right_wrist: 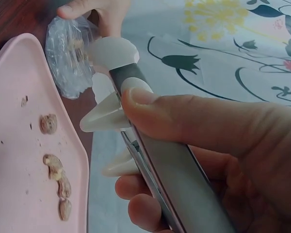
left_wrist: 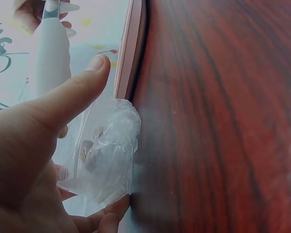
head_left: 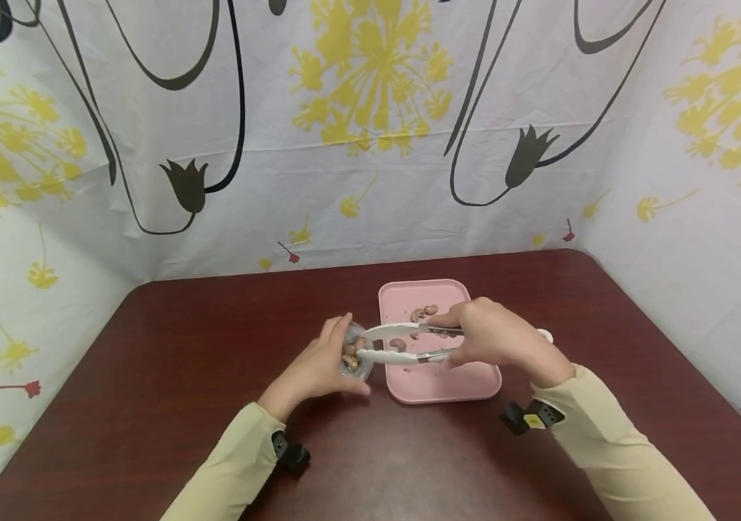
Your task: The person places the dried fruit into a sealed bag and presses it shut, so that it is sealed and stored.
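Observation:
In the head view my left hand (head_left: 318, 365) holds a clear plastic bag (head_left: 360, 367) with brownish nuts inside, left of the pink tray (head_left: 442, 391). Its fingers curve behind the bag, and the thumb (left_wrist: 82, 90) sticks out in the left wrist view. My right hand (head_left: 497, 336) grips metal tongs (right_wrist: 172, 177) with white tips. Over the tray the tongs reach leftward, their tips at the bag. Whether a nut sits between the tips is hard to tell. Several brown curved nuts, like cashews (right_wrist: 56, 170), lie on the tray.
Everything rests on a dark red-brown wooden table (head_left: 168, 362). Small crumbs dot the tray. A white cloth (head_left: 370, 202) with yellow flowers and dark tulips hangs behind the table and at both sides. Each sleeve carries a small black wrist device.

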Motion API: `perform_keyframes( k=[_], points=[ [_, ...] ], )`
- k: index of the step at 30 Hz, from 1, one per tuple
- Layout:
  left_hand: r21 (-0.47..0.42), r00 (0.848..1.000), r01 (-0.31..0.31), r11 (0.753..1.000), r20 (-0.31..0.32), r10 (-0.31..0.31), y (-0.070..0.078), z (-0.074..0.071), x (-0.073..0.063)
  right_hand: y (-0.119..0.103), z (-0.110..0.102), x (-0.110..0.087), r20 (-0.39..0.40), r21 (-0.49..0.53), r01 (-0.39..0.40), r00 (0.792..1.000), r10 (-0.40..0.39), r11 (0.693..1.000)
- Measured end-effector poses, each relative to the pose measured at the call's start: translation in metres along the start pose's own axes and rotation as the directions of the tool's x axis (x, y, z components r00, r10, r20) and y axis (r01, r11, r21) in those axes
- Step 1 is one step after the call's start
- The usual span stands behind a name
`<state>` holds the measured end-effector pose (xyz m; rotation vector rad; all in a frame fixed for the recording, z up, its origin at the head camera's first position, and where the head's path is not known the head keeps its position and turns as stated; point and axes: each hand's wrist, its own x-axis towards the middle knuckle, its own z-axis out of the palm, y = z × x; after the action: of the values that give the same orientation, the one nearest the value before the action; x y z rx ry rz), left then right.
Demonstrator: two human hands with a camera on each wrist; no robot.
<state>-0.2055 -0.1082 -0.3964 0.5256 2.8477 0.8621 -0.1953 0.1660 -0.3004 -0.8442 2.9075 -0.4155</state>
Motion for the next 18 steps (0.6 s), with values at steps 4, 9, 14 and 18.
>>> perform_keyframes(
  k=[4,9,14,18],
  points=[
    [0.005,1.0,-0.001,1.0,-0.003,0.001,-0.0001,0.0003,0.0,-0.0029,0.0048,0.0042,0.007,0.002,0.005,1.0,-0.005,1.0],
    [0.008,1.0,-0.008,1.0,-0.005,0.008,-0.0007,0.0001,-0.0003,-0.0046,0.0084,0.0072,0.008,0.002,-0.001,1.0,0.001,1.0],
    [0.015,1.0,-0.013,1.0,-0.004,0.013,-0.0017,0.0001,-0.0003,-0.0049,0.0093,0.0077,0.015,0.0,-0.022,1.0,0.022,1.0],
    [0.015,1.0,-0.016,1.0,-0.004,0.016,-0.0023,0.0002,-0.0006,-0.0047,0.0095,0.0076,0.026,0.005,-0.045,0.999,0.045,0.999]
  ],
)
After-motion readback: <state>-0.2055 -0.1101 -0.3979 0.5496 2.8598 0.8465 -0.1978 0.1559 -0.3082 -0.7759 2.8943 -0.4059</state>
